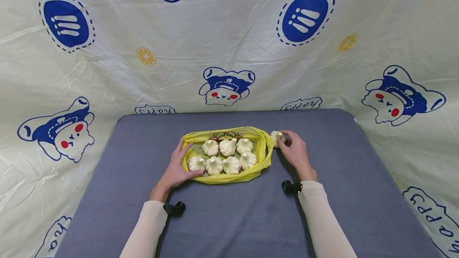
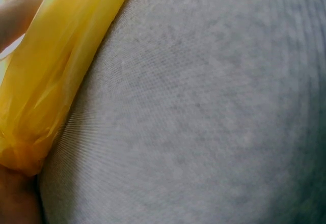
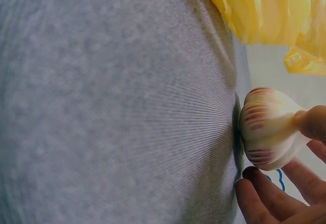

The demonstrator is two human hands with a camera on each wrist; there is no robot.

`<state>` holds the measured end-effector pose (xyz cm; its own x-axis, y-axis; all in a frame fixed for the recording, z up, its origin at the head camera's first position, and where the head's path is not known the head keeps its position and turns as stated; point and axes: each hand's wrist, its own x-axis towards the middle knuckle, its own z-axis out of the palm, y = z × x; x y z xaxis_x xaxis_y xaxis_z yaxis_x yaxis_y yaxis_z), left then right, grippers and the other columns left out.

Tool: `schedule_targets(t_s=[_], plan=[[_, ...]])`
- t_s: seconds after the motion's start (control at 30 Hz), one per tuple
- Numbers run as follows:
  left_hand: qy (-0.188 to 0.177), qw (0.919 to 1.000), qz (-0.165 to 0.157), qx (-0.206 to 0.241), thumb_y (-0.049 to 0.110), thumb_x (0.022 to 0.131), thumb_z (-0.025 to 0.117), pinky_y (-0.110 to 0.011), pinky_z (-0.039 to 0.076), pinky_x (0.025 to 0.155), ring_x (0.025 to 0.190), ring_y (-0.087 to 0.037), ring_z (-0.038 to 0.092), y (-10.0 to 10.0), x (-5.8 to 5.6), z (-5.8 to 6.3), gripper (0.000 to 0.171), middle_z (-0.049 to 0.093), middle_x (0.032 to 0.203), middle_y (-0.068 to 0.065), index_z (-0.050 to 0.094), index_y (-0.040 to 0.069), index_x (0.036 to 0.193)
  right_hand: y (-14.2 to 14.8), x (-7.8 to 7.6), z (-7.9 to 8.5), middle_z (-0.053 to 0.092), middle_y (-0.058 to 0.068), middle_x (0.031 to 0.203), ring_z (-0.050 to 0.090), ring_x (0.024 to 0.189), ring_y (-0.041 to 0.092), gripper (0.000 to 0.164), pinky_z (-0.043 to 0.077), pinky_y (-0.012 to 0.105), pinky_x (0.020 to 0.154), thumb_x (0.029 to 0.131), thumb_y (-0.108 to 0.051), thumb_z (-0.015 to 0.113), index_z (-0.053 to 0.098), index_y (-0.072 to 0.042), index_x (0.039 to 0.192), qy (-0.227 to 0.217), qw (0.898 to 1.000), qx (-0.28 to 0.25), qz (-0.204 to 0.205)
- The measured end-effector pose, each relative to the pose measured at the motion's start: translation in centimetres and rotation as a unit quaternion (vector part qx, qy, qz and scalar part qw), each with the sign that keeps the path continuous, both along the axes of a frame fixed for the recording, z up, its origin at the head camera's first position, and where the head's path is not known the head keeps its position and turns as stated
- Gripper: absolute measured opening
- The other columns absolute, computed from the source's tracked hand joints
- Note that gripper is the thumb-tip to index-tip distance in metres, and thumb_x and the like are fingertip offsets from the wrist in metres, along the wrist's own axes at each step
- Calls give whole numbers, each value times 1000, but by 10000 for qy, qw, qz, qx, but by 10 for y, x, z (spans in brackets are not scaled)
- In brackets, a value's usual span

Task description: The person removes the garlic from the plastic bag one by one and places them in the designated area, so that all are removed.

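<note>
A yellow plastic bag (image 1: 229, 178) lies on the table with its mouth spread wide and its edge rolled down. Inside, several white garlic bulbs (image 1: 214, 165) sit in two rows. My left hand (image 1: 175, 168) grips the left end of the bag, thumb at the near edge and fingers at the far side. Just past the bag's right end, my right hand (image 1: 295, 150) pinches a single garlic bulb (image 3: 270, 127) by thumb and fingers. That bulb has purple streaks and is right at the table surface in the right wrist view.
A grey-blue cloth (image 1: 229, 222) covers the table. Behind and beside it hangs a pale curtain (image 1: 236, 27) printed with cartoon figures. Each wrist carries a small black camera (image 1: 174, 209), close above the cloth.
</note>
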<state>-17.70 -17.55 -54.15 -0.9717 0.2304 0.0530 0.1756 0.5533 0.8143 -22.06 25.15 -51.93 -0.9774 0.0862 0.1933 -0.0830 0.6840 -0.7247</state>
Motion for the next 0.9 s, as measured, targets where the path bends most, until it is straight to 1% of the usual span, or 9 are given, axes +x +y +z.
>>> schedule_targets(t_s=[0.3,0.53,0.77,0.9], plan=[[-20,10000,-20,-2,42,75,90,-74,15,119,159,-39,3,-1,0,-1,106,0,175,-5,34,18,162,0,1,1,61,25,133,66,115,44,37,55,56,94,99,-19,64,62,-3,133,-23,10000,65,21],[-30,10000,-75,52,41,74,91,-74,14,120,160,-39,2,-1,0,1,108,-1,175,-6,34,18,162,-1,3,1,61,24,132,65,114,43,35,54,56,93,100,-20,64,64,-4,131,29,10000,41,9],[-66,9999,-93,-8,42,75,91,-77,16,117,159,-42,1,-2,3,-3,109,-3,175,-5,31,19,163,-1,6,2,59,25,137,61,122,44,39,51,58,101,100,-18,65,61,-2,135,-110,9999,90,96],[-56,9999,-87,-22,42,75,91,-75,15,118,159,-40,1,-1,1,-1,109,-3,175,-3,31,20,163,0,8,6,57,26,140,57,128,45,44,48,60,105,100,-20,66,59,-1,138,-134,9998,109,126]])
